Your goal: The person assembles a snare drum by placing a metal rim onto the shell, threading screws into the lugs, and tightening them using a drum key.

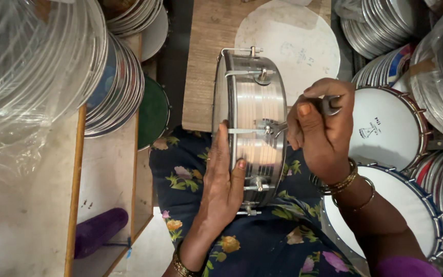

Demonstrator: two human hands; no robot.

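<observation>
A shiny metal frame drum (pixel 255 102) stands on its edge on my lap, its rim lined with tension rods and lugs. My left hand (pixel 221 177) lies flat against the drum's left side, thumb on the metal shell, holding it upright. My right hand (pixel 321 128) is closed around a small metal wrench (pixel 329 105), whose end sits on a tension lug (pixel 268 128) at the middle of the shell.
A wooden board (pixel 206 61) with a round white drum skin (pixel 288 38) lies ahead. Finished white-headed drums (pixel 380 128) sit at right, stacks of metal hoops (pixel 114 87) at left and top right. Plastic-wrapped hoops (pixel 26 66) fill the upper left. A purple roll (pixel 98 231) lies on a shelf.
</observation>
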